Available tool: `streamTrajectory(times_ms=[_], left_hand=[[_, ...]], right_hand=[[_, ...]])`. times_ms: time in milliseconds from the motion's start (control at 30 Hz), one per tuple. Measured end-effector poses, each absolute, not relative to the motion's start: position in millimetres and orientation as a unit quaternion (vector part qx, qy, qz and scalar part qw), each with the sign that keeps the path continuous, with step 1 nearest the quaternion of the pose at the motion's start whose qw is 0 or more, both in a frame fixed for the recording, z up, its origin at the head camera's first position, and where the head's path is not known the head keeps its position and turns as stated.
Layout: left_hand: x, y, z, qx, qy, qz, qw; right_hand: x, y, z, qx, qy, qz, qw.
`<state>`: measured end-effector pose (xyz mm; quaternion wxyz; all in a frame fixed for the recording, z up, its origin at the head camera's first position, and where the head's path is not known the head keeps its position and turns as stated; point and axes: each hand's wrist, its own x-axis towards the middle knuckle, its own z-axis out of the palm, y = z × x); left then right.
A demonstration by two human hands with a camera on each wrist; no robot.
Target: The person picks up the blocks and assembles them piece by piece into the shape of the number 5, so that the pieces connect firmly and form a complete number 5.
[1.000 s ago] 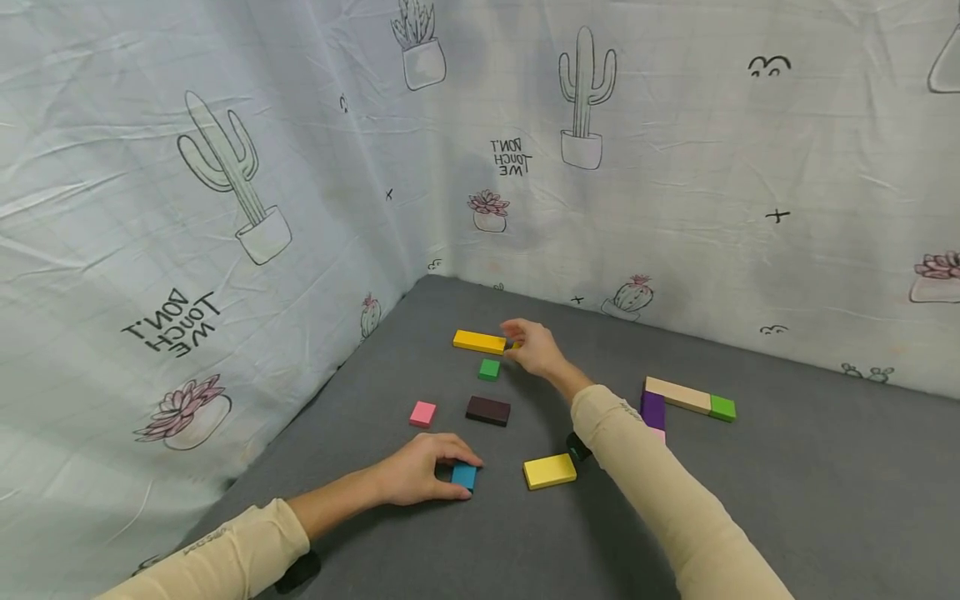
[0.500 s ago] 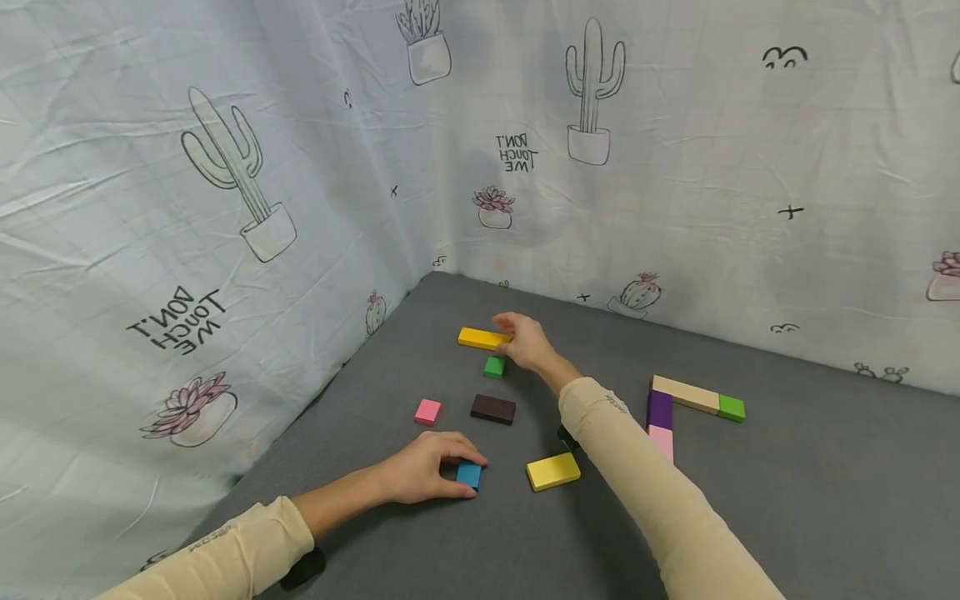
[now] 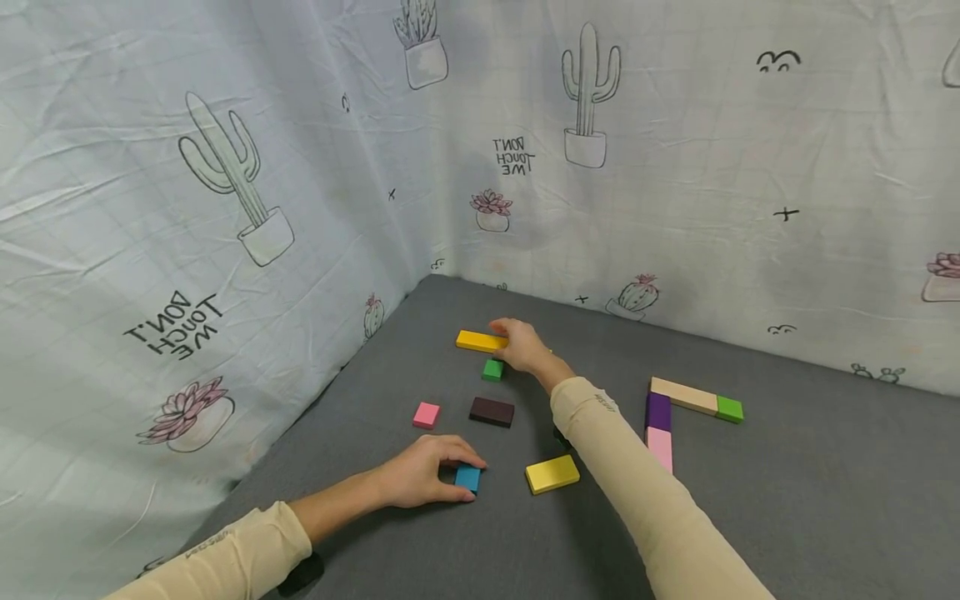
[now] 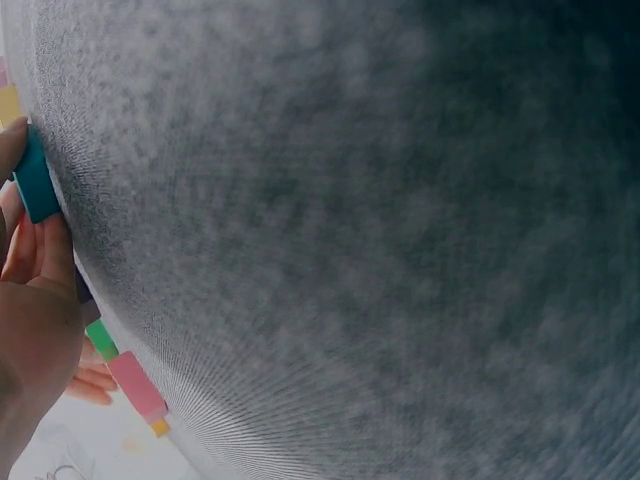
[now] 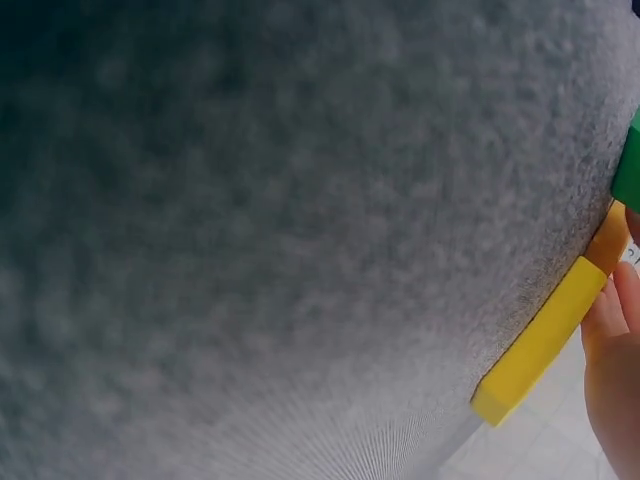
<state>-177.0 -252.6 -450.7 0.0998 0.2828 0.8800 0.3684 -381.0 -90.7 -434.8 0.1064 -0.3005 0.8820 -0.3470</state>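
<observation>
One pink block [image 3: 426, 415] is lying loose; the left hand [image 3: 423, 473] is pinching the blue block [image 3: 467, 478] on the table. Next, an orange bar [image 3: 480, 341] is meeting a yellow bar [image 5: 540, 340] end to end, with green [image 3: 492, 370] and dark [image 3: 492, 412] blocks sitting apart. The right hand [image 3: 522, 346] is straddling that orange end, grip unclear! One yellow block [image 3: 552, 474] is waiting alone. Purple [image 3: 658, 412], light pink [image 3: 659, 448], tan [image 3: 682, 395] and lime [image 3: 730, 408] are already forming a corner, so joining is looking partway done.
</observation>
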Motion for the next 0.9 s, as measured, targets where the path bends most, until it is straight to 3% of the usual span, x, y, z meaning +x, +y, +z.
streamTrajectory(times_ms=[433,900], left_hand=[[-177.5,-253.0,-450.6,0.291,0.882,0.361,0.083],[-176.6,-253.9,-451.9,0.290,0.880,0.364,0.096]], right_hand=[[-383.4,-94.2,-432.5,-0.355,0.888,-0.277,0.094],[-376.5,-96.9,-429.9,-0.330,0.899,-0.269,0.105]])
